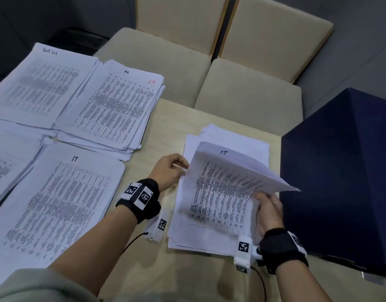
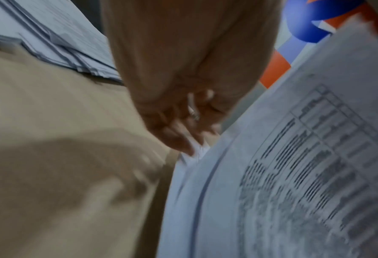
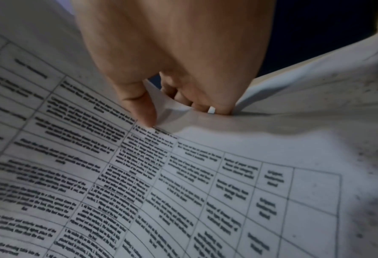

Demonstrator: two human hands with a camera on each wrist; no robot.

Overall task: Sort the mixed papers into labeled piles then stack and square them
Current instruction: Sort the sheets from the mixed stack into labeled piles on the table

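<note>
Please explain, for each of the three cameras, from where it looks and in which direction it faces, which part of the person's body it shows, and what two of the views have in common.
Head: looks forward and down at the table, sorted piles and chairs; shows both forearms, left hand and right hand.
Left wrist: low above the table, looks along the left hand pinching the sheet's edge.
Right wrist: looks along the right hand gripping the lifted IT sheet.
Shared: all three views show the lifted IT sheet.
</note>
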